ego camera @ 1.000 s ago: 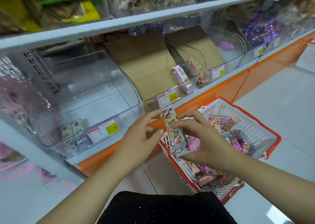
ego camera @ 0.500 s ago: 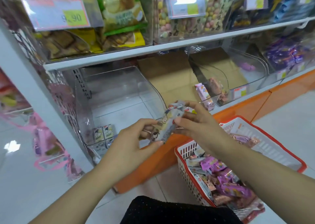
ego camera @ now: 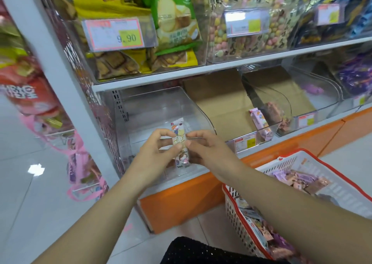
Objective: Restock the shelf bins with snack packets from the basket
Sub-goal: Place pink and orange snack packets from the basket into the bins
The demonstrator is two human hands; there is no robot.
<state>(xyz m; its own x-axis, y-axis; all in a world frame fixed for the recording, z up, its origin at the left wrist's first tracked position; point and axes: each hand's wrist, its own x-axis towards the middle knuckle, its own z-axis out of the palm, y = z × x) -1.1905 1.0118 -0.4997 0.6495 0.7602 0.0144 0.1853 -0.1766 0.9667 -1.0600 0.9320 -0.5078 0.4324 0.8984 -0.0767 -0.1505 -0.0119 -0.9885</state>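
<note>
Clear bin [ego camera: 161, 107] backdrop; snack packet [ego camera: 179, 141] nearly upright lengthwise

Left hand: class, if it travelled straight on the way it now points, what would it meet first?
Pinching the snack packet with the right hand, the left hand points into the clear bin. It would probably meet the bin's back wall first, though depth is unclear.

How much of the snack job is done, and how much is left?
Little looks done: the clear bin by the hands looks mostly bare, and the next bin holds only a few packets. In hand: the left hand and right hand pinch a cartoon packet at the clear bin's opening. Left to do: the basket has a pile of packets inside.
</note>
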